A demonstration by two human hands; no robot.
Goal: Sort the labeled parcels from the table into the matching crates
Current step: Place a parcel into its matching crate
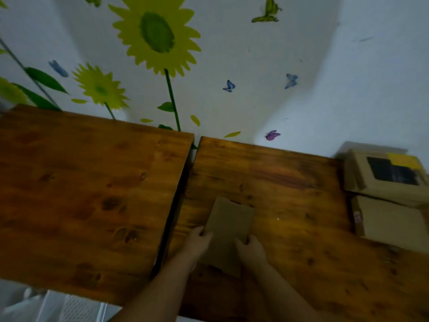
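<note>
1. Head view, looking down. Two brown wooden tabletops stand side by side with a narrow dark gap between them: left table (92, 182) and right table (301, 194).
2. The parcel (229, 226), plain brown cardboard that looks flat and oblong, is over the near middle of the right table, just right of the gap. Its long side runs away from the person and is tilted slightly. No label is readable on the face that shows. I cannot tell whether it rests on the wood or is held just clear of it.
3. The left hand (198, 240) is at the parcel's left edge, fingers curled onto it, gripping.
4. The right hand (251, 249) is at the parcel's right edge, a little nearer the person, with fingers curled round that edge, also gripping. Both bare forearms come in from the bottom of the frame.
5. At the far right edge are two cardboard boxes, one behind the other. The upper cardboard box (362, 175) has a dark panel on top and a yellow patch (404, 160) at its far corner. The lower cardboard box (390, 221) is plain and blurred. Both are well apart from the parcel.
6. Behind the tables is a white wall with a large sunflower decal (157, 36), a smaller one (99, 89) and scattered butterfly stickers.
7. At bottom left, below the table edge, is a white perforated object (76, 307), too blurred to identify.
</note>
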